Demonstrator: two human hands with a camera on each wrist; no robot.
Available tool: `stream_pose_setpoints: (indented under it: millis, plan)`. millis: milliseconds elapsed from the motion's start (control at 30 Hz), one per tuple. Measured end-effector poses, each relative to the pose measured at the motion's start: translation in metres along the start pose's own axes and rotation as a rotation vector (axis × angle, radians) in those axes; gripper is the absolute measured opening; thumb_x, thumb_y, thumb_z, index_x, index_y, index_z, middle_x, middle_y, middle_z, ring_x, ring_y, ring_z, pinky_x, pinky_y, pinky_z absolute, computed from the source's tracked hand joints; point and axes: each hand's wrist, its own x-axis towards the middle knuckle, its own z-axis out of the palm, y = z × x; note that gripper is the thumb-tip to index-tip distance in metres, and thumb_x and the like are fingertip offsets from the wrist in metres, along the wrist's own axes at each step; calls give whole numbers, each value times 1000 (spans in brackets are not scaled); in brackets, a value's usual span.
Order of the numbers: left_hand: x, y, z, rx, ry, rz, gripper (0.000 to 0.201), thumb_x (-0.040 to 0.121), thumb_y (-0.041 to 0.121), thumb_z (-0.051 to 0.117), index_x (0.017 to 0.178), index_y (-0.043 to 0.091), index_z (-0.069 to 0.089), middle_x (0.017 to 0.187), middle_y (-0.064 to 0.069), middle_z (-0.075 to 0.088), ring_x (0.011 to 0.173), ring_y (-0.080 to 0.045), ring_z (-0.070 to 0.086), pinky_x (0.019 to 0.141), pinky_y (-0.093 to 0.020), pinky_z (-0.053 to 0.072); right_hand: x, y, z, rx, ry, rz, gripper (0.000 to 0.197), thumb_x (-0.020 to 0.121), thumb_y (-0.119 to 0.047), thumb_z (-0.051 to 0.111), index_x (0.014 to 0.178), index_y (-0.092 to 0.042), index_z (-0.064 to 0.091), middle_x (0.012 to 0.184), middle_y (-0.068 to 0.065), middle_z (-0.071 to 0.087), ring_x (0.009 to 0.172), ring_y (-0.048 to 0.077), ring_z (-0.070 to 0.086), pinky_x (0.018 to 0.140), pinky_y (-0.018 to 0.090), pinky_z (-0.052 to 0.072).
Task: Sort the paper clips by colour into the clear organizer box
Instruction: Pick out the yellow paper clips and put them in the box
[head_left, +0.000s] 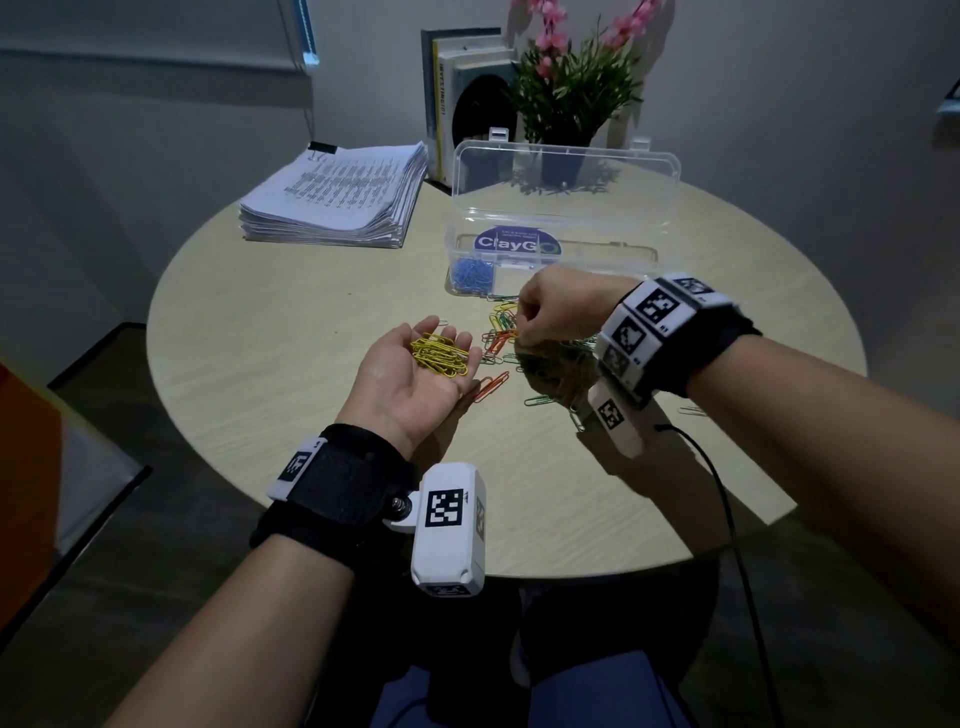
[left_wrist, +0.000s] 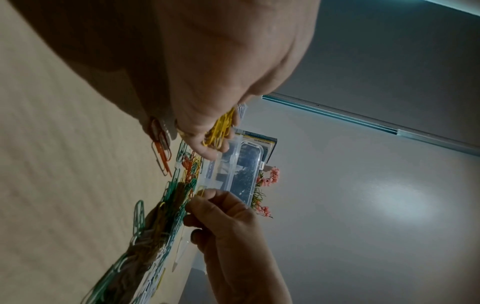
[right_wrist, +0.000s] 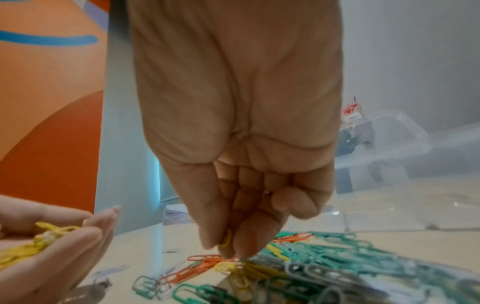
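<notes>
My left hand (head_left: 402, 376) lies palm up over the round table, fingers relaxed, carrying a heap of yellow paper clips (head_left: 439, 354); the heap of yellow paper clips (left_wrist: 219, 131) also shows in the left wrist view. Just right of it my right hand (head_left: 525, 332) hovers over the mixed pile of clips (head_left: 500, 335), thumb and finger pinching one yellow clip (right_wrist: 225, 238). Behind stands the clear organizer box (head_left: 628, 254), its lid (head_left: 566, 176) upright. Blue clips (head_left: 471, 275) fill the box's left compartment.
Orange clips (head_left: 491, 387) and green ones (head_left: 537, 400) lie loose near my hands, and one stray clip (head_left: 693, 410) sits at the right. A thick paper stack (head_left: 337, 197), books (head_left: 452, 98) and a flowering plant (head_left: 571, 88) stand at the back. A black cable (head_left: 727, 509) crosses the table's front edge.
</notes>
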Motion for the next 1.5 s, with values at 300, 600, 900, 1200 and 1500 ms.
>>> stream_pose_setpoints:
  millis: [300, 600, 900, 1200, 1500]
  plan:
    - [-5, -10, 4, 23, -26, -45, 27, 100, 14, 32, 86, 7, 54, 81, -10, 53, 77, -22, 54, 88, -38, 45, -21, 8, -3, -83, -141, 21, 19, 79, -13, 72, 98, -14, 72, 87, -2, 64, 75, 12, 56, 60, 22, 44]
    - [-10, -16, 9, 52, -21, -57, 27, 99, 16, 33, 84, 8, 55, 83, -10, 55, 80, -22, 55, 82, -37, 47, -25, 8, 3, -160, -87, 13, 16, 82, -14, 67, 97, -9, 71, 90, 4, 67, 80, 17, 58, 64, 26, 46]
    - [-3, -29, 16, 103, -63, -89, 33, 102, 25, 28, 93, 6, 54, 93, -15, 60, 84, -25, 55, 87, -39, 43, -36, -23, -32, 191, -39, -178, 13, 86, -12, 68, 99, -11, 70, 83, 0, 69, 71, 10, 66, 59, 18, 51]
    - [2, -28, 18, 80, -31, -71, 31, 102, 20, 31, 88, 7, 56, 86, -13, 59, 83, -24, 57, 85, -40, 45, -34, 14, -20, -190, -82, -31, 18, 79, -10, 71, 94, -20, 75, 90, -2, 73, 73, 10, 59, 63, 20, 49]
    - [2, -35, 20, 62, -37, -99, 32, 102, 22, 31, 89, 7, 56, 85, -13, 59, 83, -24, 57, 80, -40, 47, -34, 27, -2, -123, -208, -50, 21, 76, -13, 76, 95, -21, 74, 83, -11, 65, 70, 4, 56, 72, 25, 48]
